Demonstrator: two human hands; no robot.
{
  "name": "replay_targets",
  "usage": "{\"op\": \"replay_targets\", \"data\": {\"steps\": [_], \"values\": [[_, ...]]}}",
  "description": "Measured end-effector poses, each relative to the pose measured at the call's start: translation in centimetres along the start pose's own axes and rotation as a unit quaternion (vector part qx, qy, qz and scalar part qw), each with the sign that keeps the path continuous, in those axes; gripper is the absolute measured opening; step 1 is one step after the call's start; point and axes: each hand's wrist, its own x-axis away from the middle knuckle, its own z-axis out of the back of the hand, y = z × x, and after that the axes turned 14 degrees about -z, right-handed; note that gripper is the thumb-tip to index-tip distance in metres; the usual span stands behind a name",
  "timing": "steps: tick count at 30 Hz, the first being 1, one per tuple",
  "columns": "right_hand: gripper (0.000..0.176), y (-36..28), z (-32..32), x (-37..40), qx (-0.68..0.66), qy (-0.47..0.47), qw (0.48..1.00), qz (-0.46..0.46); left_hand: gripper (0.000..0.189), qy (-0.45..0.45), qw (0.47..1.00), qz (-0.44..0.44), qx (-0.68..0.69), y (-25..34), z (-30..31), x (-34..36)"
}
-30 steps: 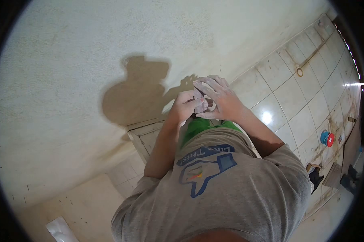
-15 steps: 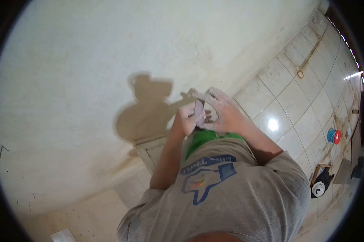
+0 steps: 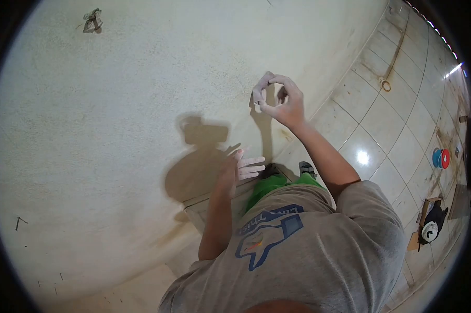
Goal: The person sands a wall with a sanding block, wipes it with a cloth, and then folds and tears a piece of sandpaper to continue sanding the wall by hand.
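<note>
My right hand (image 3: 286, 101), dusty with white powder, is raised close to the pale wall (image 3: 136, 88). Between its thumb and fingers it pinches a curled greyish sheet (image 3: 260, 88), held against or very near the wall surface. Lower down, my left hand (image 3: 248, 166) is held apart from it with its fingers stretched out, also coated in white powder. Nothing shows in the left hand. Shadows of my head and arms fall on the wall beside the hands.
White floor tiles (image 3: 368, 104) run along the right. On them stand a blue container with a red top (image 3: 441, 158) and a box with a black item and a white round piece (image 3: 429, 231). Marks and a small fixture (image 3: 93, 22) show on the wall.
Both hands were together at the sheet. Now my right hand has moved up to the wall with it, and my left hand has let go and opened lower down. The view has shifted.
</note>
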Motion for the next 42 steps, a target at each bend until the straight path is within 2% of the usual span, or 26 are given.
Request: {"op": "replay_targets", "data": {"steps": [3, 4, 7, 9, 11, 13, 14, 15, 18, 19, 21, 22, 23, 26, 27, 29, 30, 31, 34, 35, 36, 37, 39, 40, 41, 42], "values": [[0.043, -0.3, -2.1, -0.7, 0.002, 0.028, 0.998, 0.064, 0.078, -0.003, 1.000, 0.013, -0.008, 0.3, 0.1, 0.0], [0.043, -1.0, -2.5, -0.6, -0.045, 0.018, 0.998, 0.046, 0.077, -0.003, 1.000, 0.019, -0.011, 0.4, 0.0, 0.3], [0.040, -2.4, -4.0, 1.5, -0.122, -0.038, 0.989, 0.075, 0.059, 0.016, 0.999, 0.038, 0.024, -0.4, 0.6, 0.2], [0.040, -1.6, -5.9, 2.4, -0.089, -0.102, 0.969, 0.209, 0.055, 0.018, 0.998, 0.045, 0.028, -1.1, 1.2, 0.0], [0.040, -0.8, -5.4, 1.5, -0.021, -0.075, 0.961, 0.267, 0.052, 0.014, 0.999, 0.035, -0.001, -1.2, 1.8, 0.0], [0.037, -1.3, -2.6, -0.6, -0.009, -0.034, 0.971, 0.237, 0.049, 0.000, 0.998, 0.008, -0.062, -0.4, 2.9, 0.1], [0.034, 0.6, -2.4, -2.2, -0.128, 0.042, 0.986, 0.099, 0.048, 0.007, 0.998, 0.003, -0.060, -0.4, 3.5, 0.2], [0.032, 2.2, -2.3, -3.5, -0.240, 0.119, 0.963, -0.041, 0.047, 0.013, 0.998, -0.004, -0.059, -0.5, 4.3, 0.1], [0.032, 2.2, -1.0, -4.6, -0.129, 0.198, 0.960, -0.149, 0.044, 0.015, 0.999, 0.009, -0.037, -0.6, 4.4, -0.1], [0.035, 1.5, -2.5, -3.6, -0.059, 0.178, 0.979, -0.083, 0.043, 0.014, 0.999, 0.019, -0.031, -0.5, 4.6, -0.3], [0.039, -2.4, -5.2, 0.7, -0.106, 0.076, 0.983, 0.127, 0.042, -0.004, 0.999, 0.038, -0.034, -1.7, 5.1, -0.7], [0.043, -2.3, -6.0, 2.8, -0.032, -0.080, 0.974, 0.209, 0.041, -0.013, 0.998, 0.050, -0.033, -2.4, 5.1, -0.6], [0.047, -1.7, -6.5, 4.1, 0.043, -0.232, 0.929, 0.285, 0.041, -0.012, 0.997, 0.053, -0.045, -2.3, 5.0, -0.3], [0.050, -0.9, -5.8, 2.2, 0.100, -0.152, 0.945, 0.273, 0.042, -0.008, 0.996, 0.046, -0.078, -0.8, 4.7, -0.2], [0.044, -0.6, -3.7, 0.5, 0.163, -0.115, 0.955, 0.220, 0.041, 0.000, 0.995, 0.040, -0.088, -0.3, 4.6, 0.0], [0.035, 0.6, -2.3, -2.9, 0.001, 0.134, 0.986, 0.096, 0.041, 0.004, 0.996, 0.022, -0.084, -0.1, 4.9, 0.2], [0.031, 1.4, -1.3, -4.2, -0.154, 0.156, 0.976, 0.002, 0.041, 0.001, 0.997, 0.013, -0.070, -0.9, 5.4, 0.2], [0.028, 1.7, -0.6, -4.9, -0.305, 0.172, 0.932, -0.094, 0.041, -0.002, 0.998, 0.006, -0.055, -1.3, 5.6, 0.2], [0.023, 0.2, -3.3, -2.0, -0.083, 0.196, 0.976, -0.041, 0.042, 0.021, 0.997, 0.036, -0.070, -2.3, 4.8, 0.0], [0.020, -1.7, -4.9, -0.3, -0.015, 0.125, 0.991, 0.051, 0.042, 0.012, 0.997, 0.040, -0.061, -2.9, 5.0, 0.0], [0.022, -1.8, -6.2, 1.9, -0.082, 0.022, 0.989, 0.121, 0.042, 0.003, 0.998, 0.044, -0.048, -3.9, 5.3, 0.0], [0.038, -1.9, -6.4, 4.8, 0.028, -0.139, 0.982, 0.123, 0.041, -0.005, 0.999, 0.042, -0.032, -4.6, 5.0, 0.0], [0.050, 1.0, -8.1, 6.7, 0.030, -0.295, 0.915, 0.273, 0.038, 0.016, 0.997, 0.052, -0.052, -5.0, 4.6, -0.3], [0.044, 1.3, -7.8, 5.8, 0.027, -0.248, 0.932, 0.264, 0.036, 0.029, 0.995, 0.064, -0.065, -5.1, 4.7, 0.2], [0.039, 2.0, -7.0, 4.4, 0.023, -0.200, 0.946, 0.253, 0.034, 0.053, 0.995, 0.020, -0.083, -5.3, 4.8, 0.4], [0.033, 2.4, -5.2, 3.1, 0.027, -0.145, 0.977, 0.154, 0.032, 0.077, 0.992, -0.023, -0.101, -5.5, 4.5, 0.7]]}}
